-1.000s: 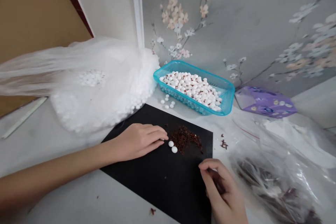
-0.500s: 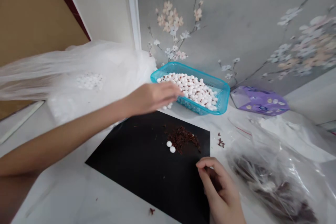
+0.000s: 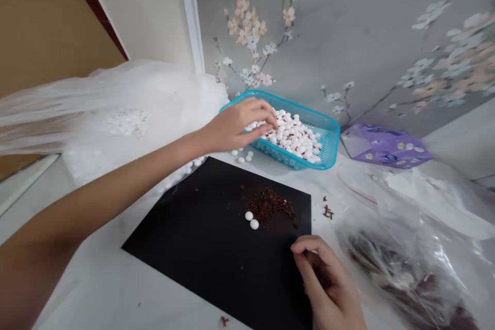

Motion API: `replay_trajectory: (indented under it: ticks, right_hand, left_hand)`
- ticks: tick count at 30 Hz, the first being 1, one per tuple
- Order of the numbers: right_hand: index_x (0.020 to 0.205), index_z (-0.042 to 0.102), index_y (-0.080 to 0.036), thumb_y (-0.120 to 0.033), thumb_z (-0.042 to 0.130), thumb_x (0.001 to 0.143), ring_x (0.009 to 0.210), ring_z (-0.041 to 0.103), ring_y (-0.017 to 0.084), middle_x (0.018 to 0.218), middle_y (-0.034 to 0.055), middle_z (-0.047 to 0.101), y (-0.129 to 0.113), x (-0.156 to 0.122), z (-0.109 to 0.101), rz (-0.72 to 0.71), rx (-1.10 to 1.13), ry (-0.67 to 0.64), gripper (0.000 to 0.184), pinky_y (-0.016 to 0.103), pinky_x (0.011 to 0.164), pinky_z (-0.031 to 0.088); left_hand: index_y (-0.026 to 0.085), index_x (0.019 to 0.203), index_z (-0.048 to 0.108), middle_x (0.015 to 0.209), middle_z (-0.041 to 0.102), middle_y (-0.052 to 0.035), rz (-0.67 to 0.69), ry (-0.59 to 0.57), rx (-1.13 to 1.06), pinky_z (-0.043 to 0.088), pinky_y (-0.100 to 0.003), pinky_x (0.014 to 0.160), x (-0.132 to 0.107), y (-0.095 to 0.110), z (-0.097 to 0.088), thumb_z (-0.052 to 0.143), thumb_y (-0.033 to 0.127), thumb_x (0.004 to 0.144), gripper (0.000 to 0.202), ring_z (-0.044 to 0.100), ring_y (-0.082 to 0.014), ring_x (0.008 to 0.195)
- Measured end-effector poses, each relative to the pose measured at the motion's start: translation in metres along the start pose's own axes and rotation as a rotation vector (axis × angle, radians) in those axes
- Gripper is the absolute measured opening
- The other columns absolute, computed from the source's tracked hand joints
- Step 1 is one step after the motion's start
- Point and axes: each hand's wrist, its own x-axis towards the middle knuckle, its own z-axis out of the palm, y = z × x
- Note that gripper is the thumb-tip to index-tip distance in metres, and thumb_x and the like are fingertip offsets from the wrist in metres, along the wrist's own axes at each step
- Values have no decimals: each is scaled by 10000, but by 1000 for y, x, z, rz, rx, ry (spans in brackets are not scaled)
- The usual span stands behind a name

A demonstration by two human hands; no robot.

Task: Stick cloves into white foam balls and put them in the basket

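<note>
My left hand (image 3: 242,122) reaches over the near left side of a turquoise plastic basket (image 3: 328,152), its fingers bent and somewhat apart. Under it lie many small white balls (image 3: 296,136) with brown bits among them; I see nothing in the fingers. My right hand (image 3: 327,281) rests by the right edge of a black sheet (image 3: 185,237), thumb and index finger pinched together. Whatever that pinch may hold is too small to make out. A heap of small dark brown pieces (image 3: 270,206) lies on the sheet, with two white balls (image 3: 251,219) at its left.
A large clear bag of white balls (image 3: 127,121) stands at the left. On the right lie a clear zip bag with brown contents (image 3: 410,268) and a purple packet (image 3: 386,147). Loose white balls (image 3: 242,157) and brown bits (image 3: 328,211) dot the white marbled tabletop (image 3: 93,278).
My left hand has moved up and slightly right, further over the basket, and its fingers have bent and spread. The right hand keeps its pinch near the sheet's edge.
</note>
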Motion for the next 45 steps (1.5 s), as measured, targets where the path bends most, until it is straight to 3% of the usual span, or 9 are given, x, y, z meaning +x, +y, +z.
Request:
replay_trajectory:
  ticks: [6, 17, 23, 28, 32, 35, 40, 42, 45]
  right_hand:
    - [768, 578, -216, -322, 539, 831, 673, 523, 142, 772, 18, 562, -4, 0, 2, 27, 22, 28, 129, 219, 532, 368]
    - [770, 583, -216, -301, 553, 819, 565, 476, 109, 762, 1, 572, -6, 0, 2, 50, 6, 40, 102, 212, 510, 374]
    - [763, 583, -212, -297, 543, 827, 663, 544, 139, 758, 18, 581, -3, 2, -1, 17, -23, 15, 114, 207, 531, 402]
    - [773, 594, -209, -313, 541, 829, 621, 550, 135, 747, 22, 594, 0, 3, -4, -19, -57, -12, 130, 205, 505, 414]
    - [764, 593, -208, -326, 556, 820, 622, 541, 133, 757, 22, 589, -2, 2, 0, 5, -19, 27, 136, 205, 499, 401]
    - [758, 587, -206, -334, 562, 815, 603, 508, 128, 753, 19, 574, -4, 0, 2, 17, 5, 54, 142, 211, 510, 391]
    - [763, 574, -205, -336, 533, 835, 528, 433, 105, 716, -2, 537, -6, 1, 2, 24, -2, 45, 155, 210, 482, 360]
    - [759, 568, -205, -323, 529, 840, 509, 424, 99, 679, -13, 517, -5, 2, 1, 10, -13, 39, 148, 204, 462, 353]
    - [773, 574, -204, -273, 514, 846, 489, 447, 95, 695, -1, 541, -3, 3, 1, -91, -69, 18, 117, 203, 456, 386]
  left_hand:
    - [198, 1057, 593, 1015, 661, -62, 64, -471, -192, 449, -255, 738, -53, 49, 10, 568, 374, 844, 277, 610, -176, 908]
    - [215, 963, 623, 968, 669, -16, 48, -553, -210, 432, -235, 691, -71, 53, 30, 485, 216, 905, 149, 614, -145, 870]
    - [227, 1149, 579, 968, 648, -38, 42, -534, -171, 434, -221, 668, -72, 57, 28, 460, 246, 921, 258, 612, -141, 860]
    - [221, 1042, 636, 890, 642, -27, 118, -555, -69, 405, -249, 562, -74, 64, 28, 465, 223, 913, 215, 608, -141, 772]
    - [200, 1024, 634, 916, 654, -46, 86, -498, -146, 450, -226, 658, -63, 59, 17, 472, 223, 912, 199, 614, -145, 826]
    - [169, 1012, 630, 955, 654, -62, -2, -361, -210, 474, -231, 754, -39, 45, 1, 483, 234, 906, 192, 618, -138, 848]
    - [168, 971, 625, 937, 638, -27, -174, 102, 66, 486, -286, 745, 11, -4, -15, 494, 349, 887, 239, 610, -143, 808]
    - [156, 1000, 616, 978, 621, -46, -254, 117, 177, 489, -322, 757, 21, -24, -13, 474, 367, 888, 278, 616, -168, 840]
    - [177, 1194, 533, 1265, 489, -114, -283, -28, 291, 487, -392, 809, 18, -37, -5, 503, 377, 863, 388, 552, -269, 1074]
